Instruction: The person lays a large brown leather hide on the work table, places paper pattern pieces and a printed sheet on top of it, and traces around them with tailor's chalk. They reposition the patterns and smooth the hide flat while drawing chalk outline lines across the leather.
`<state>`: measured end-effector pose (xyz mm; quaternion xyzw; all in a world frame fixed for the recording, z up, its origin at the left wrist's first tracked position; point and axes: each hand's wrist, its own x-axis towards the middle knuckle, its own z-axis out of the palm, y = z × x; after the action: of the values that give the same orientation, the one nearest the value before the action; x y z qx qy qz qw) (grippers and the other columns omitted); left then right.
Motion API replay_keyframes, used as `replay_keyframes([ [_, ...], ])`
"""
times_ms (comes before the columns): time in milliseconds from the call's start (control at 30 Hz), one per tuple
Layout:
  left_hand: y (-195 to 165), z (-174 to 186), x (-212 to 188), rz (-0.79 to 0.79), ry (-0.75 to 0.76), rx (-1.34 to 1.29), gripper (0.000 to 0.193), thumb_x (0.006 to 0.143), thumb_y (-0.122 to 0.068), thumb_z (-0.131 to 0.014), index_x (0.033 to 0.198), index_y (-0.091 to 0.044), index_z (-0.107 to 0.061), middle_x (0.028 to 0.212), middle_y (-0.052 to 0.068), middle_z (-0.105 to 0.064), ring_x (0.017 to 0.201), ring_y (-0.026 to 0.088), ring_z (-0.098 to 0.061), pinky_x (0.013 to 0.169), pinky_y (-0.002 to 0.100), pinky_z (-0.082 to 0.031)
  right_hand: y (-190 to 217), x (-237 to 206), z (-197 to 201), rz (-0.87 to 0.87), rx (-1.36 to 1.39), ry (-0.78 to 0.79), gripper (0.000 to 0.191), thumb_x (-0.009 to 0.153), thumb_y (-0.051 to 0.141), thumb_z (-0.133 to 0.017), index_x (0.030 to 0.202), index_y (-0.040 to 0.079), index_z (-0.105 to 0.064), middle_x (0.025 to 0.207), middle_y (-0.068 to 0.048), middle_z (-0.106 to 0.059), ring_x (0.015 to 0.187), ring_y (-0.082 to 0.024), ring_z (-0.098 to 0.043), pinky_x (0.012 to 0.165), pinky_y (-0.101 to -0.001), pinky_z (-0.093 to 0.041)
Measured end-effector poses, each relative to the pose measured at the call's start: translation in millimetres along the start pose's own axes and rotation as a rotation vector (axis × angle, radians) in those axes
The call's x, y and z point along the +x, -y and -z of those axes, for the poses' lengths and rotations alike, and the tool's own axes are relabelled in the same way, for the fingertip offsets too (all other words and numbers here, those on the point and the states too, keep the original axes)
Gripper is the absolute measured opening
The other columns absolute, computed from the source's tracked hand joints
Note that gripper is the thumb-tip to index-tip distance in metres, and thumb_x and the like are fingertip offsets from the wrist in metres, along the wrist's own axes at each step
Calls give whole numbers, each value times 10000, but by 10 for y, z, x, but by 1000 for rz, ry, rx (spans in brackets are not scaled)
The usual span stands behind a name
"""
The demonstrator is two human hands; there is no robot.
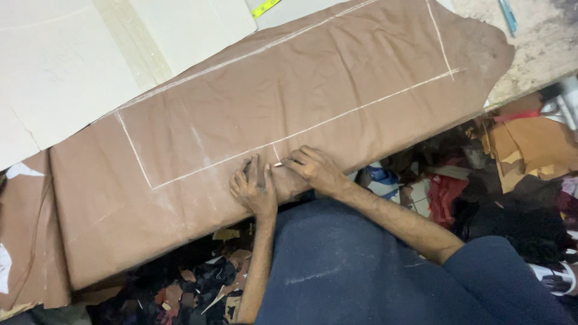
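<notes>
- The brown leather sheet (313,90) lies spread across the tabletop (542,42), its near edge hanging over the front toward the person.
- A white chalk rectangle (289,135) is drawn on the sheet, with 1 long line running just above both hands.
- The left hand (253,186) rests flat on the leather near the overhanging edge, fingers spread and pressing down, its grip closed on nothing.
- The right hand (313,168) sits just beside it, its grip pinching a small piece of chalk (278,164) whose tip touches the leather below the long line.
- Pale card sheets (72,60) lie on the far side, partly under the leather, and a yellow measuring tape (265,7) shows at the top edge.
- Leather scraps (205,283) litter the floor below.
- Risk, as I judge it: the overhang could drag the sheet if the flat hand lifts, and any mark would drift off the line.
- The chalk stub is short, so it could slip or snap under pressure and smear the mark.
</notes>
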<state>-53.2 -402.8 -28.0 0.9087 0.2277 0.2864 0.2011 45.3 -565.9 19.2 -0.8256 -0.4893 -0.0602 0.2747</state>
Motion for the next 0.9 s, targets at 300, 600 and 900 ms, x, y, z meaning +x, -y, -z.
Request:
replay_keyframes([
  [300, -75, 0, 20, -5, -5, 54, 334, 933, -288, -762, 1244, -166, -770, 1301, 65, -659, 1166, 332, -550, 1034, 492, -416, -263, -93, 28, 76, 77, -27, 362, 803, 64, -660, 1160, 49, -720, 1119, -59, -667, 1056, -249, -631, 914, -361, -548],
  [600, -82, -43, -19, -21, -6, 37, 319, 930, -234, -787, 1240, -161, -773, 1284, 79, -660, 1216, 309, -565, 1082, 489, -427, -1235, -789, 791, -59, -22, -15, 413, 765, -7, -651, 1172, 35, -709, 1155, -94, -663, 1099, -277, -631, 956, -363, -546],
  [900, -122, -83, 12, -99, -78, 123, 282, 930, -209, -795, 1208, -165, -785, 1238, 89, -694, 1158, 316, -599, 1034, 482, -448, -2490, -1699, 2040, -316, -241, -53, 351, 768, 2, -681, 1114, 57, -715, 1124, -87, -677, 1087, -300, -635, 929, -391, -543],
])
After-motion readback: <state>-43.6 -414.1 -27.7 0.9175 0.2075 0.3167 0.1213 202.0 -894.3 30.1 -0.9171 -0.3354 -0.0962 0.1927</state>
